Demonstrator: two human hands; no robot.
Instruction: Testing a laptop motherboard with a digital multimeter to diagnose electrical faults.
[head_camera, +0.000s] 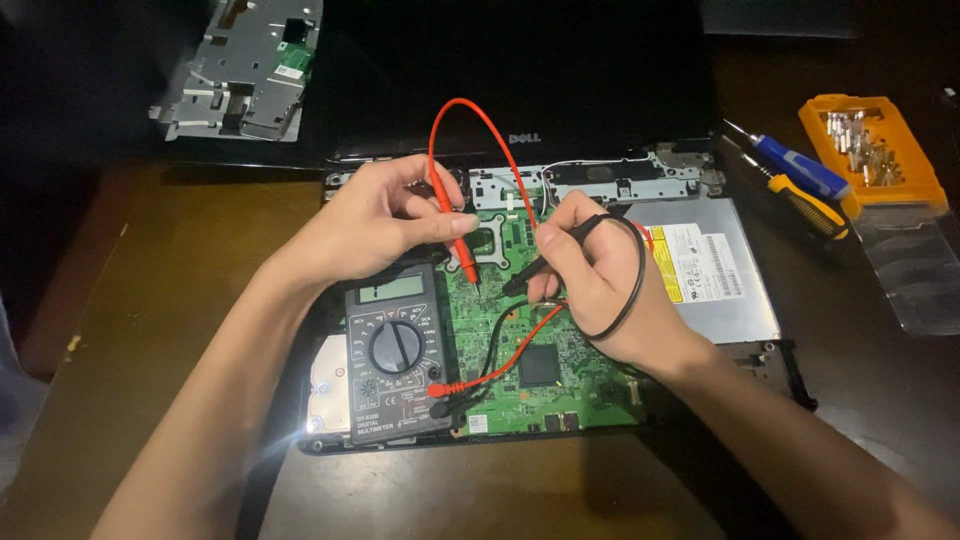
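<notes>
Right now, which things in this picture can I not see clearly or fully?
- Head view: red probe tip contact on the green circuit board is too small to tell.
- Black probe: its grip is hidden inside the right hand.
- Multimeter display reading is too small and washed out.
- Left hand covers part of the board.
- Orange parts box: its small contents are blurred.

1. An opened laptop (560, 330) is laid on the counter (150, 330), its circuit board (540, 370) exposed.
2. A multimeter (395, 350) is placed on the laptop's left part.
3. Two screwdrivers (795, 185) and a parts box (870, 150) are set to the right.
4. A metal bracket (245, 70) is positioned behind, to the left.
</notes>
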